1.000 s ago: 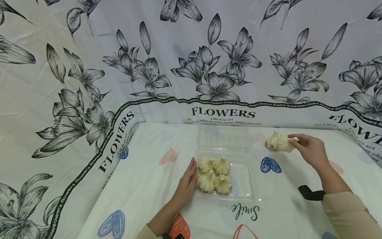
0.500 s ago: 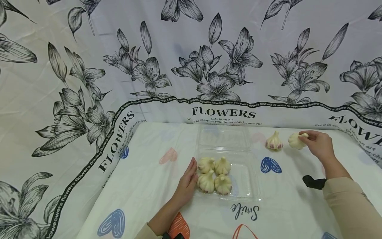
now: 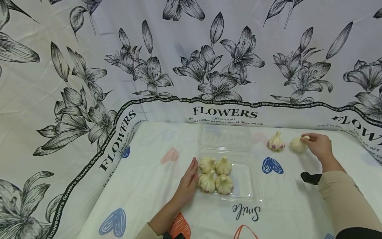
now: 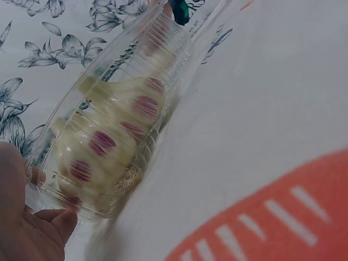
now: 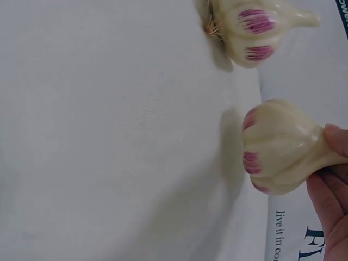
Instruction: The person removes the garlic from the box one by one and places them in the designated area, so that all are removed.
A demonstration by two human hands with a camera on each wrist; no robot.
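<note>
My right hand (image 3: 320,145) pinches a white garlic bulb (image 3: 298,144) by its stem at the back right of the table. In the right wrist view this garlic bulb (image 5: 280,148) shows purple streaks, and its shadow falls on the cloth beside it. A second garlic bulb (image 3: 276,142) sits just left of it. My left hand (image 3: 186,186) rests with straight fingers along the left side of a clear plastic container (image 3: 244,181). Several garlic bulbs (image 3: 207,181) fill the container's left half. In the left wrist view, thumb and fingertips touch the container wall (image 4: 182,46).
The container's clear lid (image 3: 225,136) lies folded back behind it. A white tablecloth (image 3: 149,186) with printed hearts covers the table. Behind the table hangs a flower-printed curtain (image 3: 161,43).
My right hand has moved to the right with its garlic bulb, away from the second bulb, then slightly down. My left hand stays at the container's side.
</note>
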